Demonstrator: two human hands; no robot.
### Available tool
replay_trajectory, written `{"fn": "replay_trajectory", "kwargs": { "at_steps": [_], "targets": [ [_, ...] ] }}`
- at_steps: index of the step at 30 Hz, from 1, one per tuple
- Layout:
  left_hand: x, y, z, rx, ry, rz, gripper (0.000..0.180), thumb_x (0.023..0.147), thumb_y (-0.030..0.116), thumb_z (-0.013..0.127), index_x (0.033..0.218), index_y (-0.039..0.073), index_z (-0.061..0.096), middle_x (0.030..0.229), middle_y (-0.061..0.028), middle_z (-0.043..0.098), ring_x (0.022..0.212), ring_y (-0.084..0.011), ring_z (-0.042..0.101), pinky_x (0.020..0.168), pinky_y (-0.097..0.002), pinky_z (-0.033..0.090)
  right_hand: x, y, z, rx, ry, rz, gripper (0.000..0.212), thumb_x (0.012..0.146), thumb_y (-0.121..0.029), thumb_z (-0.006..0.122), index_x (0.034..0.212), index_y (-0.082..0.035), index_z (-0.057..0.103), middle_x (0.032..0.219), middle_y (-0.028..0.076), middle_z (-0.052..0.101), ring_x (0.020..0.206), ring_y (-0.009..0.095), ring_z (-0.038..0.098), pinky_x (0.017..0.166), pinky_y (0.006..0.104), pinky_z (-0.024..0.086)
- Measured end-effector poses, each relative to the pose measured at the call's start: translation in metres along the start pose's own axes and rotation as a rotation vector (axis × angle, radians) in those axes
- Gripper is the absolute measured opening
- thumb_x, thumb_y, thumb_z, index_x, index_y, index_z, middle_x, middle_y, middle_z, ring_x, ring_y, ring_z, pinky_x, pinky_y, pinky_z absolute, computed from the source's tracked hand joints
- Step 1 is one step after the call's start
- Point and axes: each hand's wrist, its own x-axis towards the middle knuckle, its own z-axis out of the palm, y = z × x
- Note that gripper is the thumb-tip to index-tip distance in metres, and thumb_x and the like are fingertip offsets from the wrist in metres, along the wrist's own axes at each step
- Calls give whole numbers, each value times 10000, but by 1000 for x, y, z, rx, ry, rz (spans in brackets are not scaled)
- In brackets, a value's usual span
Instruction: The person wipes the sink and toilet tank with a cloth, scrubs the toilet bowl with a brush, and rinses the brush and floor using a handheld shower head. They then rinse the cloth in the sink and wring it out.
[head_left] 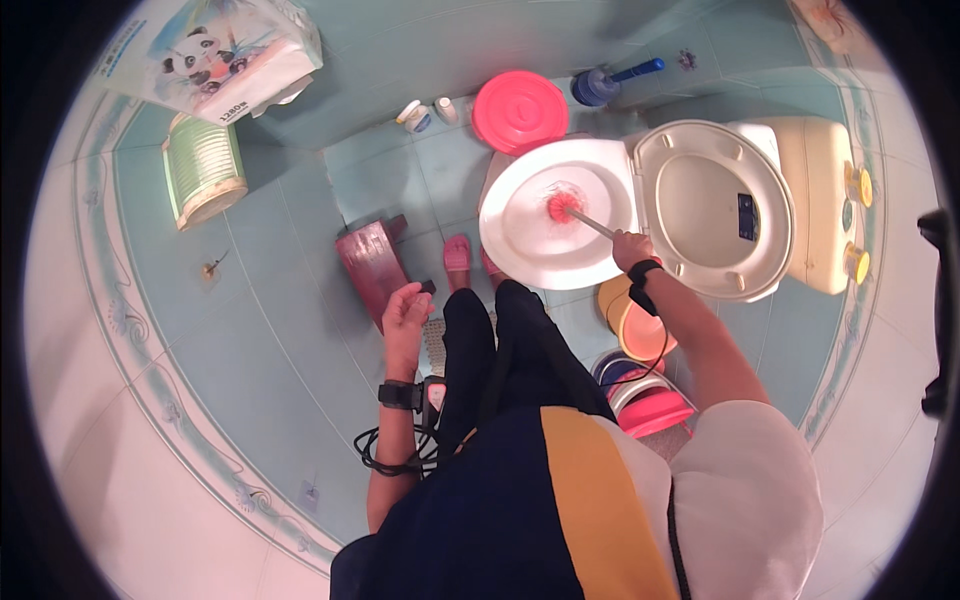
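Observation:
In my right hand [632,250] is the pale handle of a toilet brush [590,222], with the fingers closed around it. The brush's red bristle head sits down in the bowl of the white toilet [510,240]. Behind the bowl, the toilet seat and lid [655,215] stand raised against the tank. On the left, my left hand [405,308] hangs in the air beside a dark red stool [372,262]. Its fingers are loosely bent and apart, and I see nothing held in them.
A pink lid [520,110], small white bottles [414,117] and a blue brush holder [597,87] stand beyond the toilet. Stacked basins [655,410] and an orange bucket [640,330] are near my right side. A tissue pack [225,65] is at upper left.

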Motion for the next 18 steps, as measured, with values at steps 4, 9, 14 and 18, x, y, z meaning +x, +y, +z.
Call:
{"fn": "replay_trajectory", "kwargs": {
  "at_steps": [4,9,14,18],
  "targets": [
    [-8,-5,4,69,-28,67,251,882,64,558,1128,17,555,951,-65,620,824,-130,598,737,-255,487,18,-47,11,-23,14,86,196,823,-158,536,897,-136,716,788,59,699,737,247,691,500,421,531],
    [-19,9,-4,165,-121,90,272,893,109,550,1152,26,541,974,-45,625,825,-118,597,743,-245,469,-21,-22,-59,-222,64,-268,213,815,-172,522,915,-115,702,845,113,689,753,273,684,572,419,543],
    [-16,44,-21,139,-126,120,259,871,79,588,1121,16,562,954,-46,605,806,-118,587,746,-250,483,-37,59,-103,-43,281,-93,216,815,-160,491,815,-116,702,810,102,687,739,233,683,619,392,530],
    [-14,72,-34,110,-116,198,275,876,113,600,1132,23,556,983,-59,603,824,-130,592,756,-257,487,-109,30,-45,-84,0,150,245,884,-219,461,895,-143,693,934,65,681,838,244,672,652,388,517]
  ]
}}
